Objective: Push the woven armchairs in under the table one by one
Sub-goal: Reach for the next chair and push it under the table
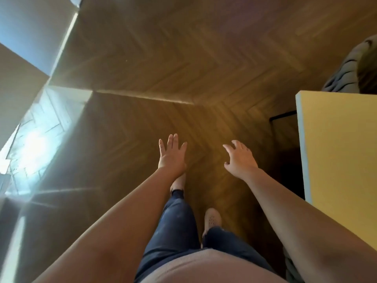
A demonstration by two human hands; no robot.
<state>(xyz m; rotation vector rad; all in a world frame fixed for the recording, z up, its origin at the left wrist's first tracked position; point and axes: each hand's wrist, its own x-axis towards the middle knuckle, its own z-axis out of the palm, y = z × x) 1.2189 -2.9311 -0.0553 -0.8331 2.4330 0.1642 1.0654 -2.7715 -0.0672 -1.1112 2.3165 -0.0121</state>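
Observation:
The table (pixel 342 144) has a pale yellow top and fills the right side of the view, its near corner at the upper middle right. A grey woven armchair (pixel 344 74) shows behind the table's far edge at the upper right, partly cut off by the frame. My left hand (pixel 172 155) is stretched out over the floor, fingers spread, holding nothing. My right hand (pixel 240 158) is also out in front, fingers apart and slightly curled, empty. It hovers left of the table edge and touches nothing.
A herringbone wood floor (pixel 163 68) stretches ahead. A dark table frame bar (pixel 282 115) shows below the top's left edge. Bright sunlight falls on the floor at the left by a white wall (pixel 24 37). My legs and shoes are below.

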